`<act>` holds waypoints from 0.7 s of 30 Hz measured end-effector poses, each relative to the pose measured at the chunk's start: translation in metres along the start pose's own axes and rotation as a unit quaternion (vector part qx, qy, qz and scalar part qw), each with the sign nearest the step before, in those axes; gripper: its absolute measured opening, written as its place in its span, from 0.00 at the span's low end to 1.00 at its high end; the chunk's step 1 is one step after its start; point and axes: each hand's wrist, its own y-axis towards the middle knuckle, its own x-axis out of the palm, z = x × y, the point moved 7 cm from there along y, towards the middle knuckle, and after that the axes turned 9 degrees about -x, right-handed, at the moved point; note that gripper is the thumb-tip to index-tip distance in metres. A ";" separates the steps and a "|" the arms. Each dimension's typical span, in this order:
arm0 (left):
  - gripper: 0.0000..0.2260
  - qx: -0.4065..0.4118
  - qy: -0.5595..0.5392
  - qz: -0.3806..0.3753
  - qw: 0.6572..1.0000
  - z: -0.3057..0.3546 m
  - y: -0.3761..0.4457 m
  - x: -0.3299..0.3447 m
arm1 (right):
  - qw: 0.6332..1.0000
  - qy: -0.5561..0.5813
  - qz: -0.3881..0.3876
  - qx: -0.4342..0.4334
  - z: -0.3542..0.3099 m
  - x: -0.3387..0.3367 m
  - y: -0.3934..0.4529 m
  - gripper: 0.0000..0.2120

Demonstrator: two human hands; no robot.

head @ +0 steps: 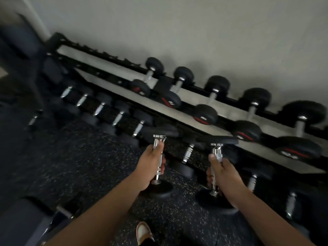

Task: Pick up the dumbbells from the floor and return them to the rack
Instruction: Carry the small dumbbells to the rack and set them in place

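I see my left hand (154, 165) with fingers (162, 167) curled tight around the chrome handle of a black round-headed dumbbell (160, 133), and my right hand (224, 172) wrapped likewise around a matching second dumbbell (216, 201). Both hang upright above the dark speckled rubber floor (85, 166), just short of the black tiered rack (186, 110) beyond my fingertips.

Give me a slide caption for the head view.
Both hands, left and right, carry dumbbells toward the rack.
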 end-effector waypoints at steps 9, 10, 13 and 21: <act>0.19 0.029 -0.117 0.151 0.981 0.032 -0.016 -0.258 | 0.986 0.020 -0.157 -0.044 -0.103 0.242 0.047 0.20; 0.18 0.030 -0.125 0.169 0.977 0.034 -0.017 -0.279 | 0.984 0.022 -0.172 -0.047 -0.110 0.265 0.052 0.20; 0.17 0.031 -0.157 0.201 0.967 0.035 -0.015 -0.334 | 0.977 0.018 -0.206 -0.051 -0.127 0.328 0.068 0.19; 0.20 0.027 -0.175 0.265 0.948 0.056 0.050 -0.452 | 0.964 0.008 -0.262 -0.042 -0.156 0.478 0.143 0.17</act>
